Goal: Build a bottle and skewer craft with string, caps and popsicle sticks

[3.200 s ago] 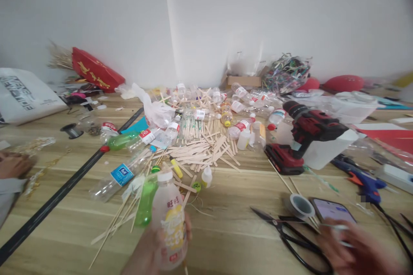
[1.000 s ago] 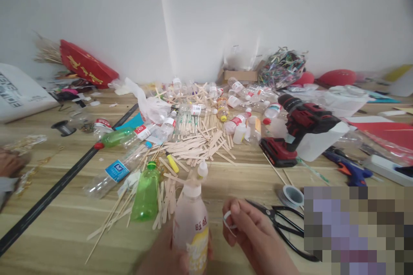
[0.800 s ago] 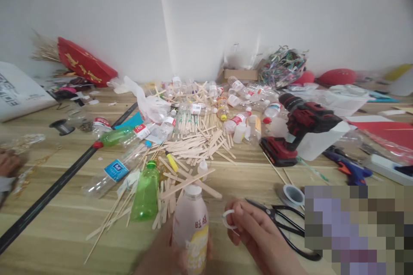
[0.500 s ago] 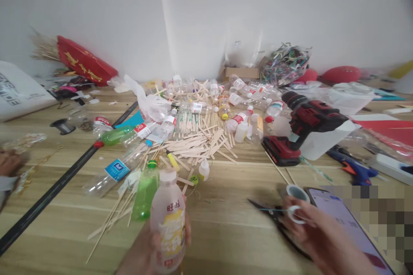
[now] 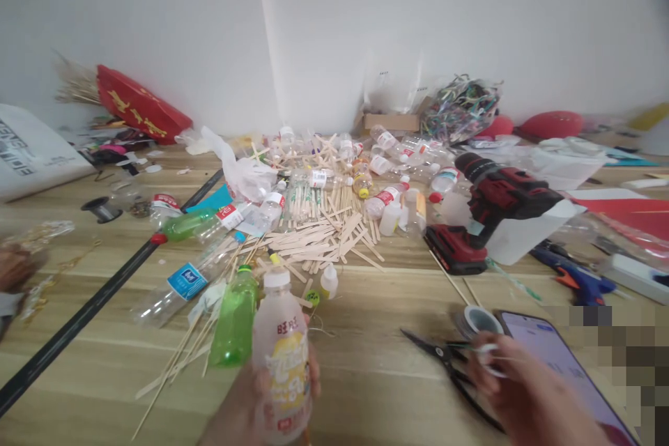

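Within the left grip (image 5: 244, 394) sits a bottle (image 5: 283, 362) (white-capped).

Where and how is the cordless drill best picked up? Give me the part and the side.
Take the cordless drill by its dark handle, probably best from the near side. It stands upright on its wide battery pack, and the handle is the slim waist above. The chuck points left and away; a whitish object crowds the handle's right.

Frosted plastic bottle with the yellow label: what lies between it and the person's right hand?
From the bottle to the right hand, the head view shows a stretch of light-brown wooden tabletop, then black metal scissors, partly hidden by that hand.
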`<state>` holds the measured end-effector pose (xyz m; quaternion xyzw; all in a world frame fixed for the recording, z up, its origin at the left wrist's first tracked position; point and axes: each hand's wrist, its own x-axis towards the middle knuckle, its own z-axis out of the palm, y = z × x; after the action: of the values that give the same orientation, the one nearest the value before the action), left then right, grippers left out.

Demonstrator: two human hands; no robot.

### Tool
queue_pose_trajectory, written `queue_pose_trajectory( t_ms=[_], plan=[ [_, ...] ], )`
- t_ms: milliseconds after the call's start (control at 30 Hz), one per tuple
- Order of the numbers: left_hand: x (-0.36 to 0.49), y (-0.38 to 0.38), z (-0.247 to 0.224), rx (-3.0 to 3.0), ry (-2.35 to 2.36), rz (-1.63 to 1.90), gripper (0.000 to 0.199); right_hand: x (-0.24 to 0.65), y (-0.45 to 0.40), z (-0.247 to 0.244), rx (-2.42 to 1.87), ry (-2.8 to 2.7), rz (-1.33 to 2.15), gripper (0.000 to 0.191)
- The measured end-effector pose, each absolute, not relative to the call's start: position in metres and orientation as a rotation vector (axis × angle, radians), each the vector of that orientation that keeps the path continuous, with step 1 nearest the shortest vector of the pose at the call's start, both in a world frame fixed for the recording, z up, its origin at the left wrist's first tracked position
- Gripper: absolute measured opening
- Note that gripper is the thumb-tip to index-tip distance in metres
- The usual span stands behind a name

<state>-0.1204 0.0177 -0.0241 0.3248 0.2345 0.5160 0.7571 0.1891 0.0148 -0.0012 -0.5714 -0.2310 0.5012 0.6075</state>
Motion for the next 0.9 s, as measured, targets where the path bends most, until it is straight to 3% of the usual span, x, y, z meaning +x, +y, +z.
queue_pose_trajectory(
  t_ms=[100, 300, 567, 900],
  plan=[
    [-0.110, 0.017, -0.029, 0.724, 0.433, 1.048, 0.058, 0.141, 0.020, 0.016, -1.215, -0.659, 1.419, 0.043],
    [-0.103, 0.016, -0.025, 0.704, 0.406, 0.992, 0.061, 0.096, 0.025, 0.034, -1.064, -0.735, 1.570, 0.051],
    [-0.097, 0.014, -0.020, 0.616, 0.377, 0.989, 0.053, 0.098, 0.030, 0.020, -1.052, -0.785, 1.527, 0.048],
    [-0.114, 0.018, -0.027, 0.735, 0.490, 0.968, 0.067, 0.116, 0.033, 0.022, -1.252, -0.996, 1.516, 0.043]
  ],
)
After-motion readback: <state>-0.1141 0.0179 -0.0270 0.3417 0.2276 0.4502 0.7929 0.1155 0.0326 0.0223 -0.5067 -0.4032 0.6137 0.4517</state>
